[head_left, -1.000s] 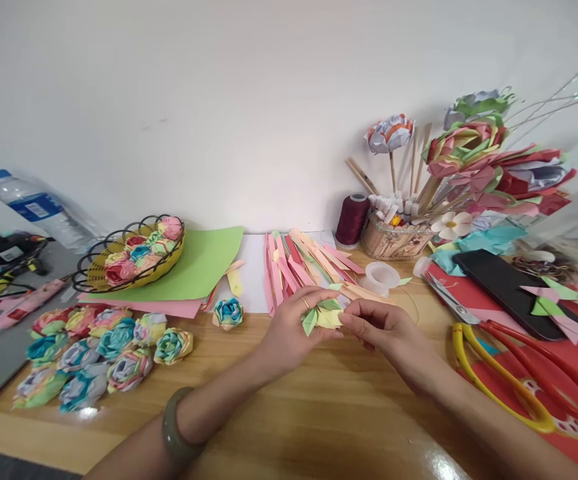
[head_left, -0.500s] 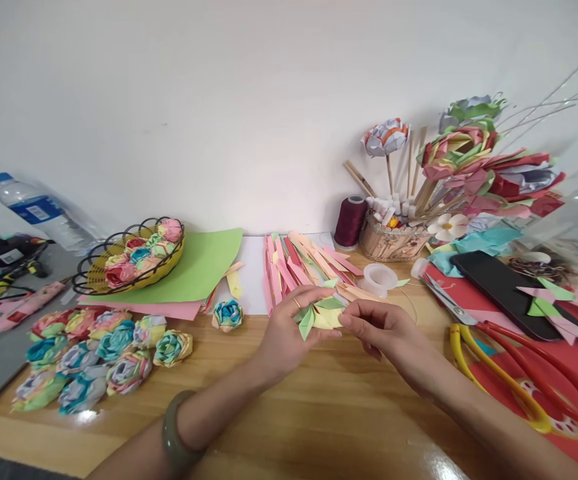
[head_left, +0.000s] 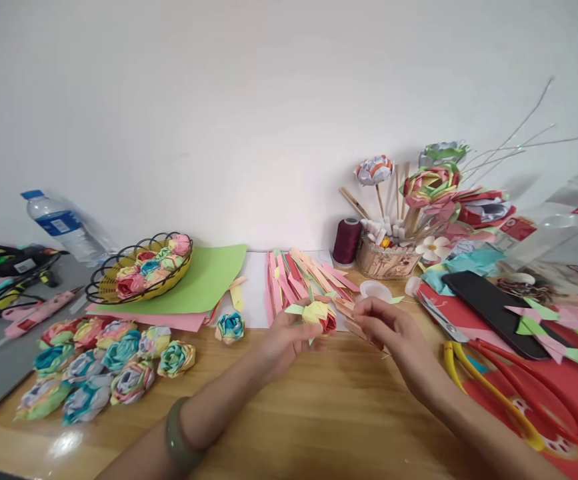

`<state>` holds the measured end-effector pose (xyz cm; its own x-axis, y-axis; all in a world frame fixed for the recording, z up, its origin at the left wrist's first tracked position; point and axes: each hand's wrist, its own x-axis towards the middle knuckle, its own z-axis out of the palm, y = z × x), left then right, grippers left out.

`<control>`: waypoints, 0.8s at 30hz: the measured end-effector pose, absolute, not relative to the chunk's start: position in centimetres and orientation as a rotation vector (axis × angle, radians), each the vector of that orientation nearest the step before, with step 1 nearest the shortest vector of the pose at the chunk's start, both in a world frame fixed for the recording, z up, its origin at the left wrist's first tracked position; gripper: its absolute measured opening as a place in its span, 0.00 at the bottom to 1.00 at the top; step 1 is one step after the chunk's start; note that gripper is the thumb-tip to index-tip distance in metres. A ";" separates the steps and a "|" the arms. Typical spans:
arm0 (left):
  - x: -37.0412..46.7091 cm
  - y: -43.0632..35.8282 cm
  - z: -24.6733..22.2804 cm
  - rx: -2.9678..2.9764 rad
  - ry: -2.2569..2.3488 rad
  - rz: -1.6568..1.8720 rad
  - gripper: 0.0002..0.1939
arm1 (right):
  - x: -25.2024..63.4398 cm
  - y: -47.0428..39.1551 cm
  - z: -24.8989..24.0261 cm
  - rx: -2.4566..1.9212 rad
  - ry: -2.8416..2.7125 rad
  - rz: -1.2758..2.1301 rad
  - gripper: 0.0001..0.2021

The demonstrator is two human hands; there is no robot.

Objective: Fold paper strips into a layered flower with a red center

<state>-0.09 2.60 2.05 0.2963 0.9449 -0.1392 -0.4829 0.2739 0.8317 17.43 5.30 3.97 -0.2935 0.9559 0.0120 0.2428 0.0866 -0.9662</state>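
Over the middle of the wooden table, my left hand (head_left: 291, 340) is closed on a small paper flower (head_left: 319, 315). The flower has yellow outer petals, a red centre and pale green pointed leaves sticking out around it. Just to its right, my right hand (head_left: 389, 328) is raised with thumb and fingertips pinched together, apart from the flower. Whatever lies between those fingertips is too thin or hidden to make out. Behind both hands is a bundle of coloured paper strips (head_left: 289, 277). A blue and cream paper rose (head_left: 230, 327) lies left of my left hand.
Several finished paper roses (head_left: 121, 350) lie left, below a yellow basket (head_left: 156, 293) of more roses. At right are scissors (head_left: 513, 380) and a black phone (head_left: 493, 310). A maroon thread spool (head_left: 347, 241) and a pot of paper flowers (head_left: 387, 260) stand at the back.
My left hand has turned the flower, so its red centre now faces right. My right hand has drawn away from the petals to the right. The camera view has shifted slightly.
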 end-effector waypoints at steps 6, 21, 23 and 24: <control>0.1 3.0 1.8 0.684 0.665 1.099 0.16 | 17.0 5.5 3.8 -1.181 -1.597 1.340 0.15; -0.7 3.5 2.0 0.788 0.763 0.936 0.19 | 17.1 5.5 3.8 -1.108 -1.596 1.455 0.15; -0.6 3.6 1.9 0.793 0.813 0.913 0.20 | 17.0 5.5 3.7 -1.103 -1.641 1.470 0.15; -0.5 3.7 1.7 0.802 0.855 0.908 0.19 | 17.0 5.6 3.5 -1.105 -1.676 1.462 0.15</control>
